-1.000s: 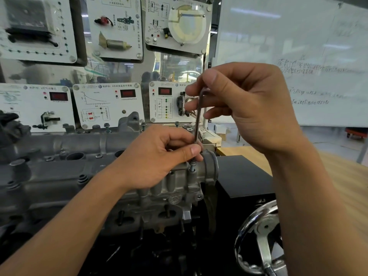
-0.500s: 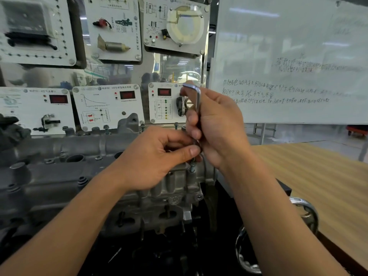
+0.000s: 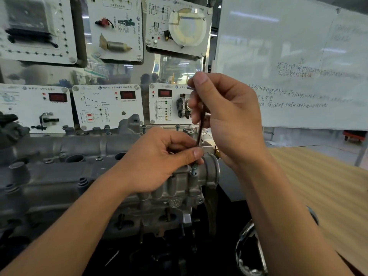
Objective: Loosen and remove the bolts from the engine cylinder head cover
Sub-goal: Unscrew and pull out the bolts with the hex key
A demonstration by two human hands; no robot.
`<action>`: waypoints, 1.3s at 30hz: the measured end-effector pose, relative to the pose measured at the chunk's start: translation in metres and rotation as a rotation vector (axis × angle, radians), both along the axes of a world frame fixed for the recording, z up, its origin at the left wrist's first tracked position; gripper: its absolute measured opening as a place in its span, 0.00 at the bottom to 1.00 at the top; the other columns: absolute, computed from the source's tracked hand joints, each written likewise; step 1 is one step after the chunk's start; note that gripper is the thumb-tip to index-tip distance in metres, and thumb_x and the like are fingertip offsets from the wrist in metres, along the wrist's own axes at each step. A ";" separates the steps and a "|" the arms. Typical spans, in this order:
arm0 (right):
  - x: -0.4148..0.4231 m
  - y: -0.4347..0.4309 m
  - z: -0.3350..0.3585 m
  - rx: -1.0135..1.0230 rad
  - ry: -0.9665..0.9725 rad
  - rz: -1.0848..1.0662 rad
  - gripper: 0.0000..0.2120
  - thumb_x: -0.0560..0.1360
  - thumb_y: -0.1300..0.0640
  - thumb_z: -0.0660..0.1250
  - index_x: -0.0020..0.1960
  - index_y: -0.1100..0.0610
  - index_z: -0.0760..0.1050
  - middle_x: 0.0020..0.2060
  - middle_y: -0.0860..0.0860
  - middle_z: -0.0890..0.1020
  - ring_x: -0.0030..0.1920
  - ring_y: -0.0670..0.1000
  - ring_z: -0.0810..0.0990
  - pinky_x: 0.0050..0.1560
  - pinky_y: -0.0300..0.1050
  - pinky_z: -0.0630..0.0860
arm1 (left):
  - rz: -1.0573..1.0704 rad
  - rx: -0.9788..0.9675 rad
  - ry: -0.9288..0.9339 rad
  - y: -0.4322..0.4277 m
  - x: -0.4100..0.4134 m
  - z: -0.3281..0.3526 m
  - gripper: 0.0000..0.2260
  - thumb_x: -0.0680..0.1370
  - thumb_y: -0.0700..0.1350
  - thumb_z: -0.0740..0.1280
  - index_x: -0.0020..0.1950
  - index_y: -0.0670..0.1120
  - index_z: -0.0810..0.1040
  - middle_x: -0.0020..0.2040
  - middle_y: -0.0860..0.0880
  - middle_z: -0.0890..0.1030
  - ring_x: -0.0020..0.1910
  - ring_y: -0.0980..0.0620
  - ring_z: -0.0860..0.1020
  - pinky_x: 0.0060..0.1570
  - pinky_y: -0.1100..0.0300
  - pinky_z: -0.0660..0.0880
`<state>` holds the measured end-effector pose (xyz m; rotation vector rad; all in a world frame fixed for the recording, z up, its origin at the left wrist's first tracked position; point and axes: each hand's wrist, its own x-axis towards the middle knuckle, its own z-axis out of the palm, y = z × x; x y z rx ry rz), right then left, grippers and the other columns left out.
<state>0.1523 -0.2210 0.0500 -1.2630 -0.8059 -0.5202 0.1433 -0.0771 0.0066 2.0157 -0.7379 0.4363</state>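
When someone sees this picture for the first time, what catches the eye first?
At centre, the right hand holds a hex key nearly upright while the left hand pinches its lower end above a bolt on the grey engine. A whiteboard with writing fills the upper right.

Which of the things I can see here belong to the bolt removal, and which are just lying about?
Job: hex key, gripped by the right hand and pinched low by the left hand; bolt below it; cylinder head cover; bolts along its far edge.
Lying about: display panels; whiteboard; wooden table; chrome handwheel.
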 end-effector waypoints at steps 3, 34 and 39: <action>-0.001 -0.001 0.001 -0.013 0.003 0.083 0.11 0.83 0.61 0.62 0.44 0.60 0.78 0.28 0.49 0.78 0.27 0.46 0.75 0.29 0.33 0.71 | 0.002 -0.002 0.002 0.001 0.000 0.000 0.06 0.76 0.47 0.70 0.46 0.47 0.85 0.42 0.53 0.87 0.45 0.56 0.85 0.53 0.61 0.80; -0.001 -0.038 0.011 -0.126 0.173 0.257 0.09 0.76 0.53 0.68 0.45 0.57 0.82 0.39 0.56 0.87 0.39 0.54 0.87 0.36 0.39 0.80 | 0.019 0.037 -0.033 0.001 0.001 0.000 0.05 0.76 0.47 0.71 0.46 0.48 0.85 0.42 0.55 0.87 0.45 0.59 0.85 0.54 0.62 0.79; 0.000 -0.025 0.008 -0.003 0.331 0.220 0.08 0.77 0.51 0.69 0.48 0.56 0.80 0.34 0.51 0.85 0.33 0.49 0.84 0.32 0.38 0.76 | -0.021 0.004 -0.010 0.000 0.000 -0.001 0.05 0.77 0.43 0.70 0.50 0.48 0.84 0.43 0.54 0.87 0.47 0.59 0.85 0.51 0.70 0.77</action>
